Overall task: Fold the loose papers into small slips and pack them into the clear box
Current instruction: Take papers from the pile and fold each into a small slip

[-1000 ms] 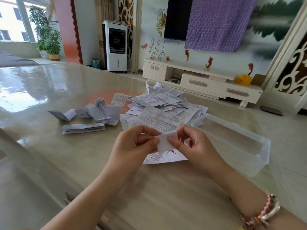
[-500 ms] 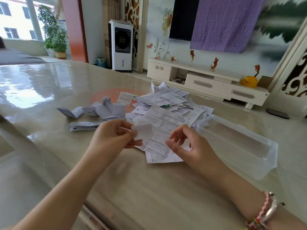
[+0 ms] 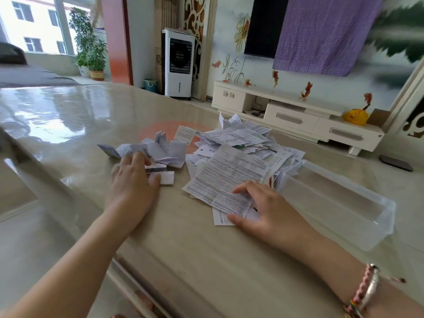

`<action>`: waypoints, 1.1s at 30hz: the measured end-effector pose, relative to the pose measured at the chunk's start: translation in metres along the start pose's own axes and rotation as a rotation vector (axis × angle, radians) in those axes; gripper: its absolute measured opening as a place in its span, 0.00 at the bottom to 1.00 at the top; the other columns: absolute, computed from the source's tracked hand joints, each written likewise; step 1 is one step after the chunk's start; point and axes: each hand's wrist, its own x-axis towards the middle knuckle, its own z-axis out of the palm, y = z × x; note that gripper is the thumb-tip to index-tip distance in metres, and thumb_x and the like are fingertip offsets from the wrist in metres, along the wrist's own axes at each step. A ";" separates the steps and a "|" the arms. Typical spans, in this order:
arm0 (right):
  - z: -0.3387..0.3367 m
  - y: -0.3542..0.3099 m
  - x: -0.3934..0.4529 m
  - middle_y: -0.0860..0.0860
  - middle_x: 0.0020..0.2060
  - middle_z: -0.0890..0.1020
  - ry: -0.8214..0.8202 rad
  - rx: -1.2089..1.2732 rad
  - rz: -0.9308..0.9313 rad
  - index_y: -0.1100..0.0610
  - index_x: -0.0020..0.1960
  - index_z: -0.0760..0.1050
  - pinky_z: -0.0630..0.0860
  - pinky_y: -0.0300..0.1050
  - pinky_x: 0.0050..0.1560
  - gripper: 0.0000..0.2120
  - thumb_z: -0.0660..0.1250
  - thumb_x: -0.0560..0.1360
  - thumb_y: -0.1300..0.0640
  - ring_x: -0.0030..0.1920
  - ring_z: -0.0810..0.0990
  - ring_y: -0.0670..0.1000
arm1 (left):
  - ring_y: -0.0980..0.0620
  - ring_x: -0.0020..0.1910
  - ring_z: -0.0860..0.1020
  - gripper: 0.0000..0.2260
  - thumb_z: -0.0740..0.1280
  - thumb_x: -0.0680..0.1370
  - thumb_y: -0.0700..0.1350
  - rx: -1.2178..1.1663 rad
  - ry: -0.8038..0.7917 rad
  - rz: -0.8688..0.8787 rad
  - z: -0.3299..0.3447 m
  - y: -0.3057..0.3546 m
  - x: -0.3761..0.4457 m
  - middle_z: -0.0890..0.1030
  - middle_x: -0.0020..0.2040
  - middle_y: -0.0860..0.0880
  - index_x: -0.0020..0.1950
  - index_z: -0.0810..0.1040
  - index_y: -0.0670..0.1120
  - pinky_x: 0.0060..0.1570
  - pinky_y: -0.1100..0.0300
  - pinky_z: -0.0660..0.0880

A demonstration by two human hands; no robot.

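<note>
— What had changed on the left?

— The left hand (image 3: 132, 180), which had pinched a folded slip (image 3: 164, 178) a moment earlier, had laid it on the tabletop (image 3: 68, 134) beside the other slips (image 3: 158, 150); its fingers lay flat and relaxed, thumb touching it.

— And the right?

— The right hand (image 3: 263, 210) had dropped onto the loose papers (image 3: 231, 157), fingers spread, pressing the top sheet (image 3: 220, 180). Likely the next fold. The clear box (image 3: 344, 203) stood empty at far right.
</note>
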 end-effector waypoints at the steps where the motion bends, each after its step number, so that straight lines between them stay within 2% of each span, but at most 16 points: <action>1: 0.000 0.000 -0.001 0.39 0.55 0.76 0.002 -0.010 0.002 0.46 0.61 0.71 0.68 0.38 0.61 0.20 0.68 0.72 0.40 0.58 0.72 0.39 | 0.40 0.59 0.70 0.12 0.66 0.76 0.46 0.014 0.007 0.017 0.001 0.001 0.000 0.72 0.59 0.43 0.58 0.72 0.46 0.59 0.50 0.65; 4: -0.002 0.001 -0.004 0.40 0.47 0.78 0.045 -0.072 -0.016 0.47 0.58 0.74 0.70 0.38 0.55 0.13 0.68 0.75 0.47 0.50 0.75 0.41 | 0.42 0.53 0.73 0.08 0.66 0.78 0.46 -0.036 0.041 0.135 0.001 0.008 -0.003 0.74 0.53 0.45 0.55 0.74 0.47 0.51 0.51 0.68; 6: -0.003 0.001 -0.005 0.42 0.46 0.80 0.069 -0.116 -0.024 0.47 0.57 0.76 0.71 0.38 0.52 0.10 0.66 0.75 0.49 0.48 0.77 0.44 | 0.46 0.46 0.75 0.05 0.65 0.78 0.49 -0.095 0.008 0.219 0.001 0.013 -0.007 0.74 0.44 0.51 0.52 0.75 0.49 0.43 0.54 0.69; 8: -0.004 0.001 -0.006 0.41 0.44 0.80 0.082 -0.154 -0.026 0.47 0.57 0.76 0.69 0.36 0.47 0.11 0.65 0.75 0.49 0.47 0.78 0.44 | 0.50 0.41 0.74 0.05 0.66 0.77 0.52 -0.096 -0.046 0.276 0.003 0.016 -0.013 0.73 0.40 0.55 0.51 0.75 0.53 0.41 0.55 0.70; 14: -0.006 0.000 -0.009 0.42 0.41 0.83 0.100 -0.232 -0.047 0.47 0.53 0.78 0.65 0.36 0.40 0.10 0.65 0.72 0.53 0.42 0.79 0.46 | 0.48 0.53 0.74 0.11 0.68 0.75 0.55 0.012 -0.114 0.334 0.007 0.014 -0.013 0.73 0.48 0.54 0.57 0.79 0.59 0.55 0.53 0.70; 17: -0.007 0.002 -0.010 0.42 0.40 0.83 0.105 -0.186 -0.029 0.46 0.49 0.78 0.72 0.39 0.40 0.08 0.65 0.71 0.53 0.42 0.80 0.46 | 0.48 0.56 0.73 0.10 0.66 0.77 0.54 0.079 -0.091 0.317 0.010 0.016 -0.011 0.75 0.51 0.53 0.58 0.80 0.60 0.56 0.54 0.68; 20: -0.010 0.005 -0.011 0.43 0.40 0.83 0.086 0.026 0.056 0.47 0.46 0.79 0.78 0.47 0.44 0.04 0.66 0.74 0.51 0.42 0.81 0.44 | 0.47 0.58 0.72 0.11 0.64 0.79 0.52 0.130 -0.045 0.275 0.009 0.016 -0.008 0.75 0.53 0.52 0.59 0.81 0.58 0.56 0.54 0.66; 21: -0.011 0.006 -0.011 0.43 0.41 0.84 0.103 0.118 0.074 0.48 0.46 0.80 0.77 0.44 0.46 0.04 0.67 0.75 0.52 0.43 0.81 0.43 | 0.46 0.59 0.72 0.11 0.64 0.79 0.52 0.145 -0.038 0.256 0.009 0.015 -0.006 0.75 0.54 0.51 0.59 0.81 0.57 0.56 0.53 0.66; 24: -0.016 0.000 -0.012 0.36 0.42 0.84 0.133 0.384 0.106 0.50 0.46 0.82 0.72 0.26 0.45 0.04 0.69 0.76 0.58 0.45 0.81 0.34 | 0.44 0.60 0.68 0.12 0.61 0.80 0.52 0.174 -0.060 0.191 0.009 0.014 -0.001 0.73 0.56 0.50 0.60 0.80 0.57 0.59 0.52 0.64; 26: -0.017 -0.003 -0.012 0.31 0.39 0.82 0.138 0.467 0.120 0.47 0.43 0.79 0.69 0.23 0.44 0.08 0.68 0.76 0.59 0.44 0.80 0.32 | 0.44 0.60 0.67 0.13 0.59 0.81 0.52 0.176 -0.069 0.168 0.009 0.014 -0.001 0.72 0.56 0.50 0.61 0.79 0.57 0.60 0.52 0.63; 30: -0.018 -0.006 -0.013 0.38 0.37 0.83 0.149 0.487 0.077 0.48 0.43 0.76 0.72 0.28 0.41 0.08 0.65 0.78 0.59 0.41 0.81 0.38 | 0.44 0.60 0.67 0.14 0.59 0.81 0.50 0.160 -0.042 0.182 0.006 0.017 -0.006 0.72 0.58 0.48 0.63 0.78 0.53 0.61 0.52 0.63; 33: -0.018 -0.005 -0.012 0.41 0.35 0.81 0.187 0.472 0.067 0.52 0.45 0.75 0.74 0.36 0.39 0.04 0.65 0.79 0.58 0.36 0.79 0.42 | 0.43 0.56 0.71 0.12 0.60 0.81 0.50 -0.010 0.031 0.290 0.003 0.024 -0.015 0.74 0.53 0.49 0.59 0.79 0.50 0.58 0.51 0.68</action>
